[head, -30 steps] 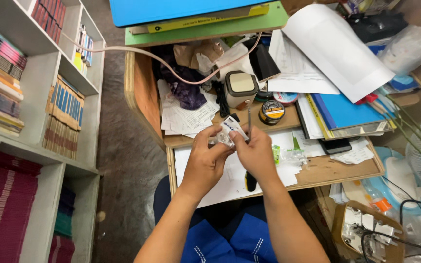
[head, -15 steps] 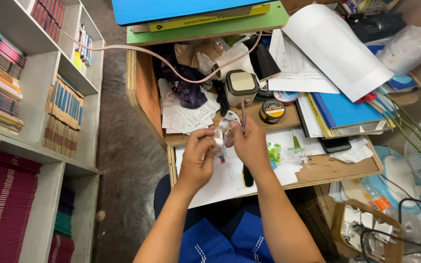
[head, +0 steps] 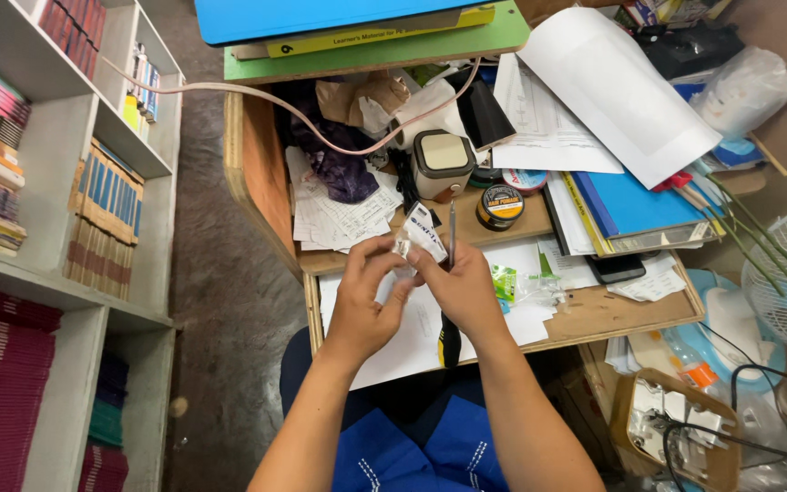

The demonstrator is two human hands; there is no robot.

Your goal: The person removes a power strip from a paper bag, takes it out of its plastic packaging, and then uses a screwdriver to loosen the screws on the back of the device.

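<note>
Both hands, left hand and right hand, pinched together on 1 small clear white-labelled packet above the cluttered desk.

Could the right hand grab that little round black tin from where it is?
Probably yes. The right hand is close below the tin, with only bare desk and paper between. But it already holds a screwdriver and shares a small packet with the left hand.

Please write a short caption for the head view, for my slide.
Both hands, left and right, hold a small clear packet over a cluttered desk.
</note>
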